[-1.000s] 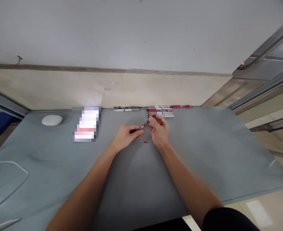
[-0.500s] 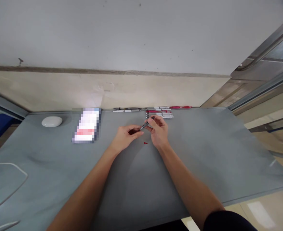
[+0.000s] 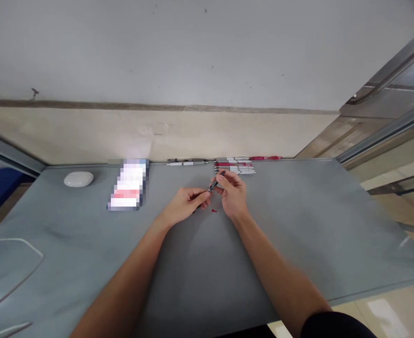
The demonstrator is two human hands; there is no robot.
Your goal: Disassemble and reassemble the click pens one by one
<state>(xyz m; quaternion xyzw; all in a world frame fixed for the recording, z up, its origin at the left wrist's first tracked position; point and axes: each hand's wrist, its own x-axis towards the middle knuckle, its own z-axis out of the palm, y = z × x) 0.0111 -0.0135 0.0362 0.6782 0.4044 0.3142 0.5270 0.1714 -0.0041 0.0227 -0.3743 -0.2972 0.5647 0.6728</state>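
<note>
My right hand (image 3: 233, 193) pinches the upper part of a dark pen (image 3: 214, 183), which slants down toward the left. The fingers of my left hand (image 3: 185, 204) are closed round the pen's lower end, and a dark tip pokes out below them. Whether the pen is in one piece or two is hidden by the fingers. Just below the hands, a small red piece (image 3: 214, 211) lies on the grey table (image 3: 298, 225). Beyond my right hand is a stack of white and red pens (image 3: 240, 166), laid side by side.
Along the wall lie white and dark pens (image 3: 189, 163) and a red pen (image 3: 265, 158). To the left are a blurred-out phone (image 3: 127, 185) and a white oval case (image 3: 79, 179). A white cable (image 3: 27, 277) curls at the near left.
My left hand has closed round the pen's lower end, where the tip showed above its fingers before. My right hand keeps its hold on the pen. The red piece has stayed put.
</note>
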